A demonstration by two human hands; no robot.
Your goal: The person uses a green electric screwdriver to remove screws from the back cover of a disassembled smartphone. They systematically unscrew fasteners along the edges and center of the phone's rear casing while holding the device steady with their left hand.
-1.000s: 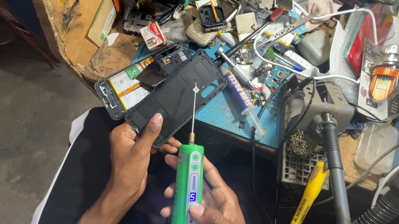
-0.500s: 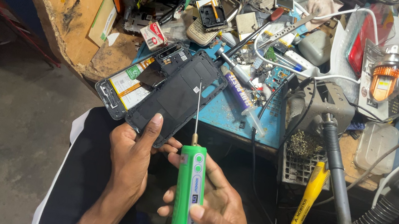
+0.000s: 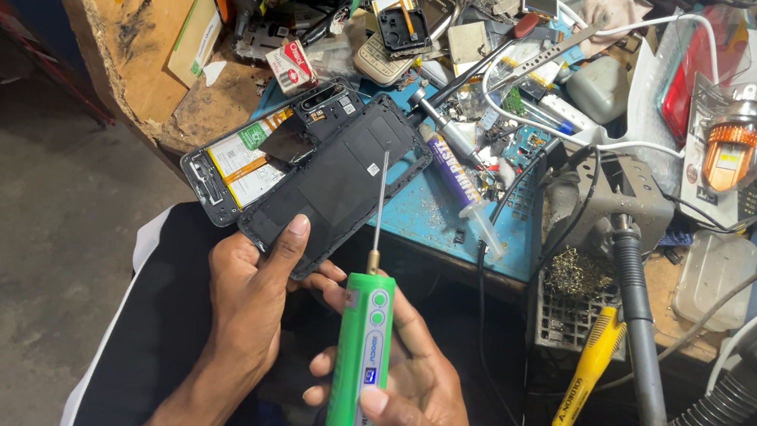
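My left hand (image 3: 248, 299) grips the near end of the opened phone (image 3: 304, 171), thumb flat on the black inner cover (image 3: 338, 181); fingers hidden under it. Phone's left half shows the battery (image 3: 240, 161) and hangs off the near edge of the bench (image 3: 438, 218), over my lap. Right hand (image 3: 414, 406) wrapped around the green electric screwdriver (image 3: 360, 372), thumb on its body; palm side hidden. Its thin bit (image 3: 379, 203) points far, tip over the cover's right part; can't tell if it touches. Far bench is packed: glue syringe (image 3: 463, 191), cables, parts, hard to sort. Yellow tool (image 3: 582, 387) hangs right of the screwdriver. Open floor to the left.
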